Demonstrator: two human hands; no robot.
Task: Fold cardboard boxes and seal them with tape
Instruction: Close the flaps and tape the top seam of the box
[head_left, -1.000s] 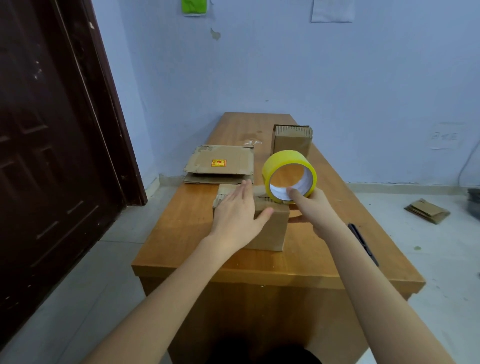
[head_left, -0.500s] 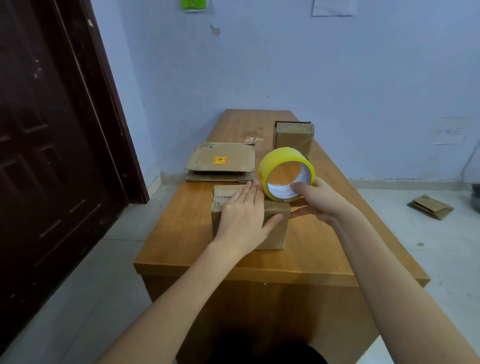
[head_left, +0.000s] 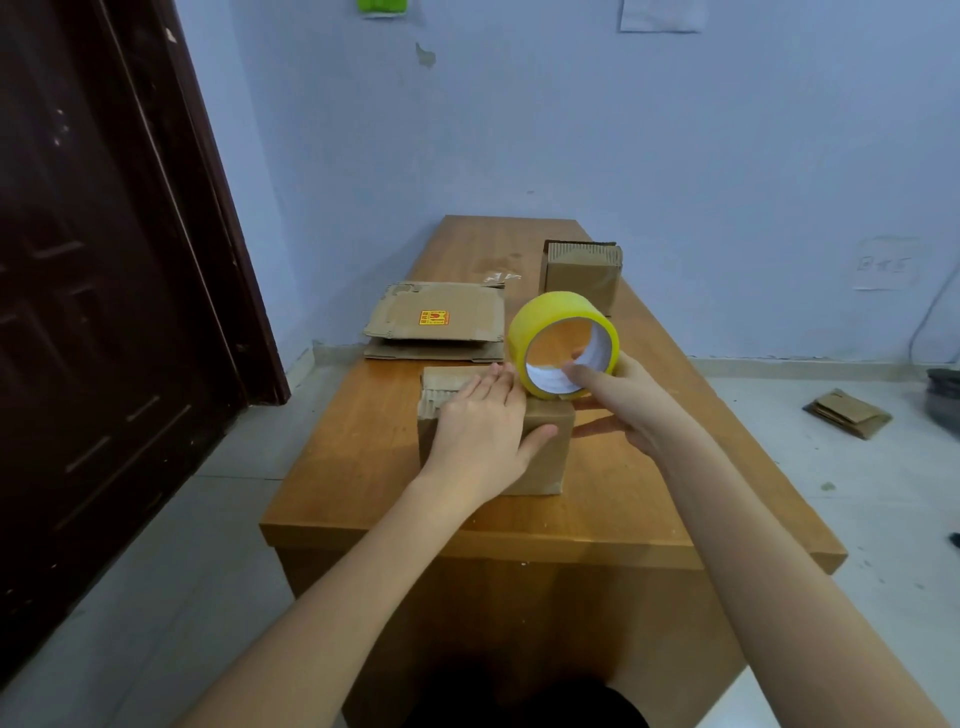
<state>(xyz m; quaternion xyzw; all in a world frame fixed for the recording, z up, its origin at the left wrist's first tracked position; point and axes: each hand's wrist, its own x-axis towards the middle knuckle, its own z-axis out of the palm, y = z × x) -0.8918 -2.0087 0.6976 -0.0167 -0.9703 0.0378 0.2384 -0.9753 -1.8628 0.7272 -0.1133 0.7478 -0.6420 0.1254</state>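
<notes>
A small brown cardboard box (head_left: 540, 447) sits near the wooden table's (head_left: 363, 467) front edge. The left hand (head_left: 483, 421) presses flat on its top. The right hand (head_left: 618, 400) grips a yellow tape roll (head_left: 563, 343) through its core, resting on the box. Both look light; the box likely dents.

- The flat cardboard stack (head_left: 436, 325) at about 11 o'clock on the surface (head_left: 613, 483) bears a small yellow sticker (head_left: 434, 317) with red marks. They look like a symbol and some characters, too small to read.
- The white sheet (head_left: 883, 264) on the wall at about 2 o'clock carries faint grey marks, perhaps three characters, too pale to make out.
- The paper (head_left: 664, 14) at the top edge, near 1 o'clock, shows no writing that can be read.
- Nowhere else does any legible word, brand or number show.
</notes>
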